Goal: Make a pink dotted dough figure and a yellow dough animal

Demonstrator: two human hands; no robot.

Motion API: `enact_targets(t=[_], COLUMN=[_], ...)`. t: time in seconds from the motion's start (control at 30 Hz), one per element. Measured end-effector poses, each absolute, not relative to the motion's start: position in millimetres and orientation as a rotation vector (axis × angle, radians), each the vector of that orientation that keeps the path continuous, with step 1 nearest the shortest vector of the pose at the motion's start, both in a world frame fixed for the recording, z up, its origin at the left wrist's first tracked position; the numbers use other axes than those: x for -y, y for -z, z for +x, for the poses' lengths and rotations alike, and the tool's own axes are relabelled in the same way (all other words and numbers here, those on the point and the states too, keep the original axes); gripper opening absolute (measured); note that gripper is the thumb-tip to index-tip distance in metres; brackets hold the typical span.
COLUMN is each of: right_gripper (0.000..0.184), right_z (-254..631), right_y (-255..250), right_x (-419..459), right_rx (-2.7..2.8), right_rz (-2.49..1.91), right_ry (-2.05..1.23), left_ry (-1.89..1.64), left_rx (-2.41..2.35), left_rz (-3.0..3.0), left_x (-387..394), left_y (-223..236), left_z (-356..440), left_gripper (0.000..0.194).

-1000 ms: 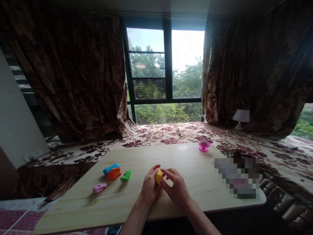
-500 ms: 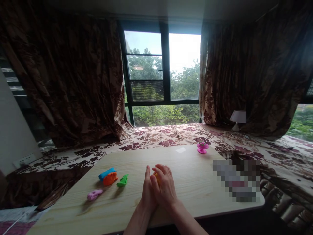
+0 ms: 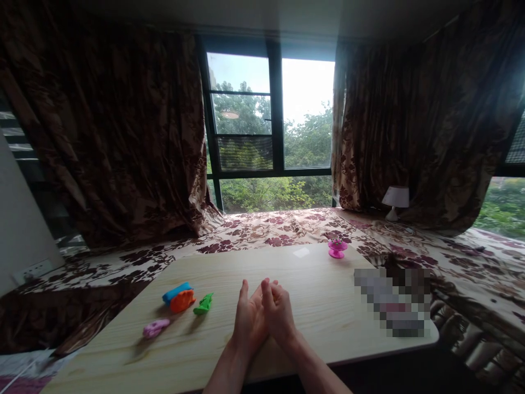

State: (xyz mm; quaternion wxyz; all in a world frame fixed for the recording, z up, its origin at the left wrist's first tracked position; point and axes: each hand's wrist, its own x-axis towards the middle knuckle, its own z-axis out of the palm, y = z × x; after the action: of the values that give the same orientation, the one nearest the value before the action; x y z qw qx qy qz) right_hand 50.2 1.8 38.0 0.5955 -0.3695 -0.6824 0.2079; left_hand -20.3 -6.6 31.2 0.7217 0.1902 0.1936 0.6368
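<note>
Over the front middle of the table, my left hand (image 3: 246, 317) is turned palm up with its thumb pointing forward. My right hand (image 3: 280, 313) lies against that palm, its fingers curled over. The lump of yellow modelling clay, visible between my hands in the earlier pictures, is now hidden between the palms. Left of my hands sit lumps of green clay (image 3: 203, 304), orange clay (image 3: 182, 300) and blue clay (image 3: 174, 293); the orange touches the blue. Closer to me lies a pale pink clay piece (image 3: 156, 328).
The wooden table (image 3: 229, 268) stands before a window ledge with flowered cloth. A small pink stand (image 3: 337, 250) with coloured dots on top is at its far right. Blurred-out items (image 3: 389, 303) lie at the right edge. A white lamp (image 3: 395, 198) stands on the ledge.
First my right fingers pinched at the yellow clay beside my left hand. Then my palms came together over it, and my right fingers have since curled further. The view shifted slightly.
</note>
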Motion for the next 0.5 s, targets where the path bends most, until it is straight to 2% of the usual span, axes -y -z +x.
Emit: enact_targets(t=[0.17,0.3,0.5], right_gripper=[0.042,0.015,0.027], right_z=[41,49,54], right_y=[-51,-56,-46], right_x=[7,-6,-9], right_rx=[1.584,1.682,1.755], right_rz=[-0.892,-0.874,-0.881], right_ry=[-0.449,-0.309,-0.234], left_ry=[-1.396,-1.385,-1.460], left_rx=[-0.443,-0.420,-0.520], left_rz=[0.426,0.456,0.476], left_x=[5,6,6], left_y=[-30,-38,-44], left_z=[-19,-15,-11], left_gripper=[0.052,0.041,0.031])
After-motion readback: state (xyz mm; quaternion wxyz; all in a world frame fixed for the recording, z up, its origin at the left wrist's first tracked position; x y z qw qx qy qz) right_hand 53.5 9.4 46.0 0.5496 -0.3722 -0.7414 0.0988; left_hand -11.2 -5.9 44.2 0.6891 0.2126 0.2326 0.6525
